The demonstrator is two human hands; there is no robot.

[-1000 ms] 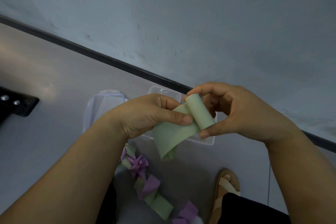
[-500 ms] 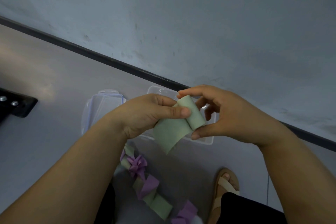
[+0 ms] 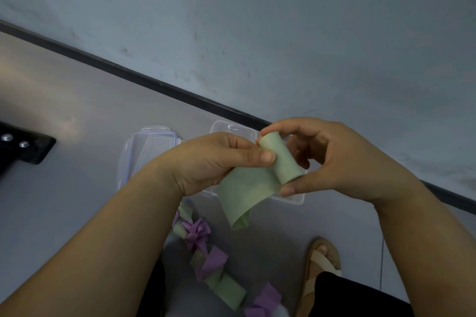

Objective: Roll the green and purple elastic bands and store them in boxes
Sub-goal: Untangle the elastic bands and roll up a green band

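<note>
Both forearms are bare to the edge of view, and the left hand (image 3: 211, 162) and right hand (image 3: 342, 159) show short, plain nails on the fingers (image 3: 255, 156). One foot wears a tan open-toed sandal (image 3: 319, 267) with pale straps; a black trouser leg (image 3: 360, 296) shows just below it

Clear box (image 3: 148, 147): free air above, bare floor (image 3: 77, 195) left of it up to black bracket (image 3: 28, 148); right of it, left hand (image 3: 213, 162), right hand (image 3: 342, 159) and green band (image 3: 247, 188) overhang second box (image 3: 231, 127); loose bands (image 3: 213, 262) crowd its near side.
</note>
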